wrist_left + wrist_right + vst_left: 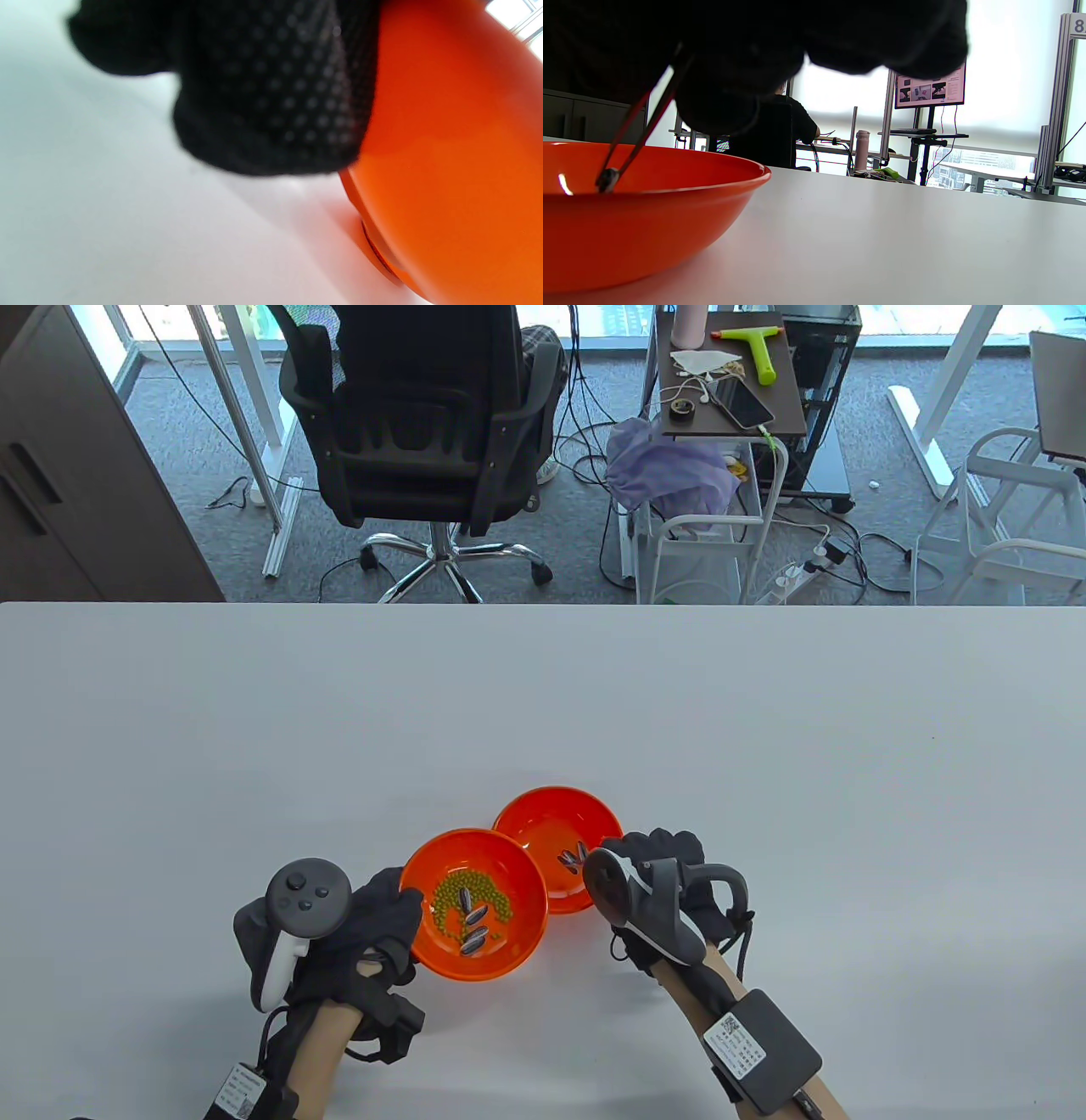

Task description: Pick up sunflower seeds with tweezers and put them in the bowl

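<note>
the left hand point(373, 933) is resting against the near-left rim of the nearer orange bowl point(509, 954), its gloved fingers point(271, 97) pressing on the bowl's outer wall and steadying it on the white table point(543, 712). inside this bowl, sunflower seeds point(473, 918) are lying on a patch of green beans point(450, 897). the right hand point(657, 869) is gripping the tweezers point(634, 131), whose tips are pinching a seed point(606, 180) just inside the farther orange bowl point(543, 814). a few seeds point(573, 857) are lying in that bowl, which is touching the nearer one. beyond the table, a black office chair point(424, 424) is standing on the carpet.
</note>
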Tool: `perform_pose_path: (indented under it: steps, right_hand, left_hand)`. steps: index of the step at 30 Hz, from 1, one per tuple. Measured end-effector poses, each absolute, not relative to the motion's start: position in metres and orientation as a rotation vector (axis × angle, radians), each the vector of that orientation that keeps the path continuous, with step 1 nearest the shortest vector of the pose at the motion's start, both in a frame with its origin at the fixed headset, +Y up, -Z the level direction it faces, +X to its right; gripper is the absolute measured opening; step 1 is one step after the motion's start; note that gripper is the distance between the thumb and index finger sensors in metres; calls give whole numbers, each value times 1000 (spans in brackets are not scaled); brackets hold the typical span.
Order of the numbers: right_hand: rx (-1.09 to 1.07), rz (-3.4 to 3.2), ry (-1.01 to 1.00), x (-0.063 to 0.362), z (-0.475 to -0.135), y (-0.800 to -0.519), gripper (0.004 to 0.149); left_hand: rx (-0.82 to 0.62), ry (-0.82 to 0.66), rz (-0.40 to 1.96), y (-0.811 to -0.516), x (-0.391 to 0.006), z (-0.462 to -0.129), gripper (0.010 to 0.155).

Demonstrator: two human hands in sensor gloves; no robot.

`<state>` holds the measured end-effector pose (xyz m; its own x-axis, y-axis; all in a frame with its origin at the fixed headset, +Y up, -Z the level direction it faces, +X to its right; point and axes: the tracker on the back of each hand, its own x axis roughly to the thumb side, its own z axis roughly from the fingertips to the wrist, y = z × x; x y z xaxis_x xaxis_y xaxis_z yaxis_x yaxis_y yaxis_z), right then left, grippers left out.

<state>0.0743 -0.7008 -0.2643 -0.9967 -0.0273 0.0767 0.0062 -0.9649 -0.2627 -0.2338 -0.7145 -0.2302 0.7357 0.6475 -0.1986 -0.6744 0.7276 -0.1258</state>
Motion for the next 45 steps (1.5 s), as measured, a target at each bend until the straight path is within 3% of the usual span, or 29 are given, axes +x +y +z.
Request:
perform_pose_path:
  steps: [8, 19, 25, 38, 45]
  right_hand:
    - [-114, -3083, 408, 73, -263, -699, 45]
    - [-228, -3229, 627, 72, -249, -674, 46]
    - [-107, -3165, 807, 74, -243, -664, 46]
    - [-591, -3182, 628, 43, -230, -669, 43]
    - [-729, -3067, 576, 24, -219, -677, 44]
  left_hand:
    - [-196, 144, 731, -714, -234, -230, 51]
    - [-198, 146, 748, -714, -235, -230, 51]
    - [-191, 146, 733, -713, -235, -229, 51]
    - [-197, 141, 731, -713, -233, -230, 51]
    - [-195, 138, 734, -713, -233, -230, 51]
